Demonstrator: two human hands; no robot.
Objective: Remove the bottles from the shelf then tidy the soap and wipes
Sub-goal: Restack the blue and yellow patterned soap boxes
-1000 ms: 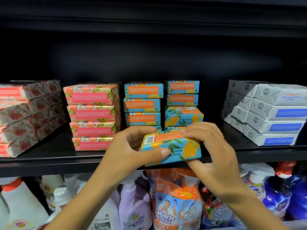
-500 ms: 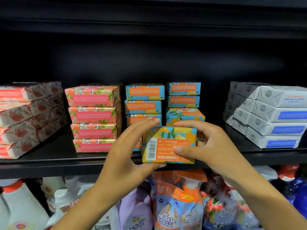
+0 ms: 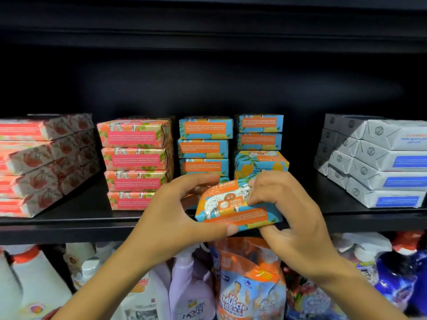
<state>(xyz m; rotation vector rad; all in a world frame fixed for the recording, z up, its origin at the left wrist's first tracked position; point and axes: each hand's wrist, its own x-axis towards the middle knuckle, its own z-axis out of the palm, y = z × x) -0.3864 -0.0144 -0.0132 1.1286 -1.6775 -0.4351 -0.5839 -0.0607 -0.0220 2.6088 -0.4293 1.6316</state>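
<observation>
Up front, both hands gripping blue soap bar [image 3: 233, 210], left hand [image 3: 175, 218], right hand [image 3: 293, 218]

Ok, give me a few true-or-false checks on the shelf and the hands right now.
1. The left hand and the right hand both hold one blue soap bar. True.
2. The pink soap stack is two bars high. False: it is four bars high.
3. The grey packs sit at the right end of the shelf. True.
4. The bottles stand beside the soap on the same shelf. False: they are on the level below.
</observation>
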